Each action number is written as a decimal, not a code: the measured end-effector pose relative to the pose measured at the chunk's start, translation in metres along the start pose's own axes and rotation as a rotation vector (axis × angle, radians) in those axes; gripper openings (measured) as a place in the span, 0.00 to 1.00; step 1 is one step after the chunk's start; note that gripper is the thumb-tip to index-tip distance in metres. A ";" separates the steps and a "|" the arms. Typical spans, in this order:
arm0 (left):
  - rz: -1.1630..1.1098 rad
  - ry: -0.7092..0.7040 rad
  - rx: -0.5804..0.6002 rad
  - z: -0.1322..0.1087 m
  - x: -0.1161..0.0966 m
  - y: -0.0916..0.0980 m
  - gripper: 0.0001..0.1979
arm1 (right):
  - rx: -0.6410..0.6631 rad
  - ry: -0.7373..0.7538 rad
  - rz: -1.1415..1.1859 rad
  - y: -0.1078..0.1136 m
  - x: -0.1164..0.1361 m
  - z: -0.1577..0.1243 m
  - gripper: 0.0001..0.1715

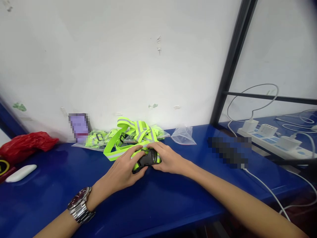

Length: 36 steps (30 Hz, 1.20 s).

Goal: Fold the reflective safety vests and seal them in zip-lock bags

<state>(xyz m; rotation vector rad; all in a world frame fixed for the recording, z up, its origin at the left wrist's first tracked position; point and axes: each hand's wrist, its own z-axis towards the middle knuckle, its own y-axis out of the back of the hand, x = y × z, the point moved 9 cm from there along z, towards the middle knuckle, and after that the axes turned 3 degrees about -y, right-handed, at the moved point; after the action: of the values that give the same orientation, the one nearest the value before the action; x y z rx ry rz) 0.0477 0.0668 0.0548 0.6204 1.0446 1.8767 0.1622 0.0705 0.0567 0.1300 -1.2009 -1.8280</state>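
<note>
Both my hands grip a black plastic buckle (148, 158) on a neon-yellow reflective strap (143, 132). My left hand (127, 163), with a metal watch (81, 203) on its wrist, has its fingers and thumb closed round the buckle's left end. Around the right end, my right hand (164, 157) is closed in the same way. The strap, banded with grey, lies bunched behind the buckle, and a loop of it spreads to the left. Behind it lie more such straps in clear bags (99, 137).
A clear zip bag (183, 135) lies right of the straps. Leaning on the wall is a blurred phone-like thing (79, 127). At left are a red plastic bag (27, 145) and a white oval case (21, 173). A power strip (274, 142) with chargers and cables stands beyond a dark frame (232, 62).
</note>
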 end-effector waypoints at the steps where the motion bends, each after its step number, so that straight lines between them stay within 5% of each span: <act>1: -0.009 -0.008 0.016 0.000 -0.001 -0.002 0.19 | 0.002 -0.001 0.010 0.000 0.000 0.000 0.35; 13: -0.033 -0.009 0.011 0.002 0.000 0.002 0.07 | 0.016 0.052 0.078 0.005 0.011 0.000 0.36; 23: 0.017 0.011 0.005 -0.003 0.013 0.001 0.14 | 0.025 0.070 0.004 0.005 0.007 -0.002 0.36; 36: 0.072 0.128 -0.095 -0.010 0.036 0.013 0.28 | -0.147 -0.114 -0.027 0.045 -0.031 -0.008 0.36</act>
<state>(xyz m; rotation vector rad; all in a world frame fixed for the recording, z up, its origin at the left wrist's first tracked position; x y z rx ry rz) 0.0167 0.0905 0.0612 0.4939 1.0186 2.0389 0.2121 0.0826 0.0756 -0.0414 -1.1423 -1.9621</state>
